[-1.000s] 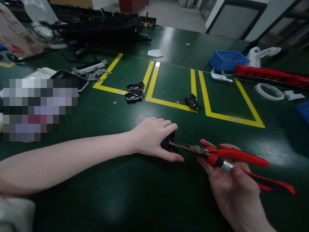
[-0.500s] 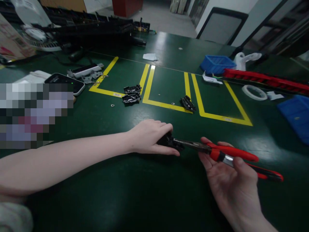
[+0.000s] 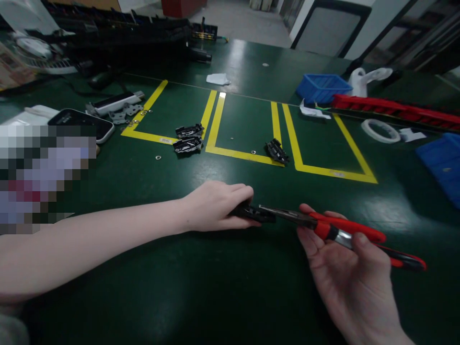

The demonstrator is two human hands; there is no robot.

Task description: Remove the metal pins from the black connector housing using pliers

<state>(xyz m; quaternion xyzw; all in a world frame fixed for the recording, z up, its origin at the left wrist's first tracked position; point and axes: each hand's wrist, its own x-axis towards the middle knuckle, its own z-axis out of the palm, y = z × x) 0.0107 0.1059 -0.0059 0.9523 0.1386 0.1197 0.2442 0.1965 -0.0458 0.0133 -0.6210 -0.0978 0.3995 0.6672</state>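
Note:
My left hand (image 3: 219, 206) is closed around a small black part (image 3: 262, 214), whose right end sticks out past the thumb. The red-handled long-nose pliers (image 3: 328, 230) lie in my right hand (image 3: 348, 273), which grips them with the thumb on the near side. Their tips point left and reach over the black part; whether they touch it I cannot tell. Beyond my left hand, two similar black parts (image 3: 189, 144) lie side by side at the yellow tape, and another black part (image 3: 276, 151) rests on the tape further right.
Small metal rings (image 3: 158, 157) lie on the green table. A phone (image 3: 82, 125) and metal pieces (image 3: 124, 114) are at left. Right are a blue bin (image 3: 321, 88), a tape roll (image 3: 381, 131), a red strip (image 3: 395, 111) and another blue bin (image 3: 443, 165).
The black part in my left hand has tilted flatter, and the fingers have shifted slightly left. The pliers remain in nearly the same place. The camera view has shifted a little.

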